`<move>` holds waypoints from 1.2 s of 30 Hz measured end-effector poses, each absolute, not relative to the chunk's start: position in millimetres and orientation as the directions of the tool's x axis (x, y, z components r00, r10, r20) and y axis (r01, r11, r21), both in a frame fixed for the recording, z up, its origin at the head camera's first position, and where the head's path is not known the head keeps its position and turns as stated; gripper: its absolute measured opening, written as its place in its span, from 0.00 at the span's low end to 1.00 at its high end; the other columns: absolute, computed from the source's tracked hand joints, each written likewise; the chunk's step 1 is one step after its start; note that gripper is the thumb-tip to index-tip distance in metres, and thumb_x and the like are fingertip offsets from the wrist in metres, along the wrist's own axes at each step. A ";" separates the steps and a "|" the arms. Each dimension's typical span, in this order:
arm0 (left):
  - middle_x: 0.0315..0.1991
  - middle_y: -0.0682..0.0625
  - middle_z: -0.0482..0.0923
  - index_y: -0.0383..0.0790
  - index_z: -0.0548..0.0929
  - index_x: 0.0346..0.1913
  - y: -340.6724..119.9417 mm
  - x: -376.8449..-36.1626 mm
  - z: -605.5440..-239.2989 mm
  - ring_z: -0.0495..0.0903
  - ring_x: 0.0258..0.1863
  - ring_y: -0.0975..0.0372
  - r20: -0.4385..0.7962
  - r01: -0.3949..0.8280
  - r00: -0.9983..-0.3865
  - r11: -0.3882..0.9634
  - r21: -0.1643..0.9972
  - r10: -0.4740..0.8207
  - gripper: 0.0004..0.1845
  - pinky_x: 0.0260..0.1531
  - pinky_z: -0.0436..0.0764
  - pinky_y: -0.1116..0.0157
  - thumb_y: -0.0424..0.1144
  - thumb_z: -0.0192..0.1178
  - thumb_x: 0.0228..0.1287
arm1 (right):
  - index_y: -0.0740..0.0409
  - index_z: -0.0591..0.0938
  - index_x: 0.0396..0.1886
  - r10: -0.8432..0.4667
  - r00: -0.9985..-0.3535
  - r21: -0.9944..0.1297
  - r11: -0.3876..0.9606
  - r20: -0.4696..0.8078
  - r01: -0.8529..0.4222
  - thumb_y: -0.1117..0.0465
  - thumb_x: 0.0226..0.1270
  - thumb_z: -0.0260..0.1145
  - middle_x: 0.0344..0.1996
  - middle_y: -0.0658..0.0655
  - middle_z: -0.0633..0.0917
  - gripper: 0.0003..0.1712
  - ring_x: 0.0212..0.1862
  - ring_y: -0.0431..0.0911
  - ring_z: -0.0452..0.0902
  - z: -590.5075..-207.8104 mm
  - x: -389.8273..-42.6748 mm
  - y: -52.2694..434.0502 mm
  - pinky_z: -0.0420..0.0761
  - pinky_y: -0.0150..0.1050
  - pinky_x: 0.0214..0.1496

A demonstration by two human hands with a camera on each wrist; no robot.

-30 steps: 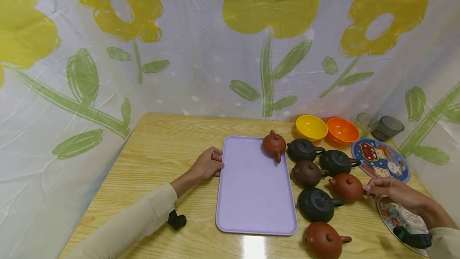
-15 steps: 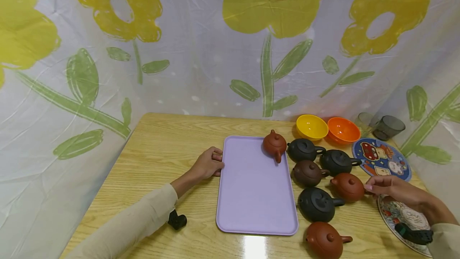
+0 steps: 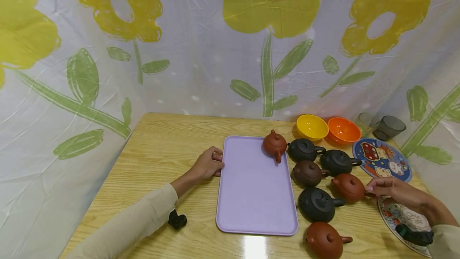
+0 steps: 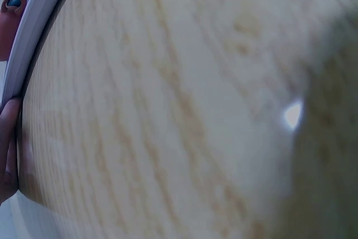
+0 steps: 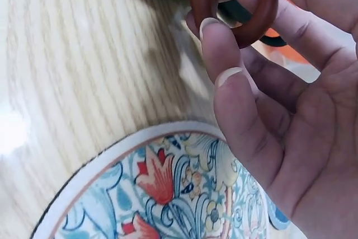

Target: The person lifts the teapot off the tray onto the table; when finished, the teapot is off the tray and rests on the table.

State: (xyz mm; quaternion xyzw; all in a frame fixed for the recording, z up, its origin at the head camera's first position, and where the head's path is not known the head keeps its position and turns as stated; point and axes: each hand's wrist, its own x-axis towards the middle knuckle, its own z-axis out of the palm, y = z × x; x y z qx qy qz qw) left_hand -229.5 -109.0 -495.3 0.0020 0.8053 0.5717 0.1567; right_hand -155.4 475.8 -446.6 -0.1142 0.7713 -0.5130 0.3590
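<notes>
Right hand [image 3: 393,190] sits at the handle of a red-brown teapot [image 3: 347,187] in the middle of the cluster right of the tray [image 3: 251,195]. In the right wrist view its fingers [image 5: 224,54] curl round and through the ring handle [image 5: 260,18], so it has a pinch on the pot. The pot rests on the bench [image 3: 161,151], just beside a black teapot [image 3: 318,204] and near a patterned plate [image 3: 404,217].

Over the last second little has changed — the right hand has crept a touch to the right and its wrist has dropped slightly, while the teapot has barely shifted and has not left the bench. By the look of it the grasp is only now settled, and no lift has begun.

Left hand [image 3: 209,164] has not moved: it rests against the tray's left edge with fingers loosely curled at the rim; whether it truly grips the rim cannot be told. One red teapot [image 3: 274,145] already stands on the tray's far right corner.

No brand, label or readable writing shows anywhere — the round mat [image 3: 381,160] carries only cartoon figures, the plate only a floral pattern.
</notes>
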 end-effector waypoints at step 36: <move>0.47 0.40 0.77 0.34 0.73 0.61 -108.7 -228.3 -491.7 0.83 0.35 0.58 -0.251 -0.180 -0.951 0.335 0.925 0.183 0.24 0.29 0.89 0.61 0.26 0.61 0.61 | 0.62 0.79 0.57 -0.213 -0.960 -0.688 0.725 -0.181 -0.031 0.48 0.77 0.59 0.41 0.59 0.84 0.23 0.36 0.46 0.81 -384.2 -172.1 372.1 0.84 0.37 0.35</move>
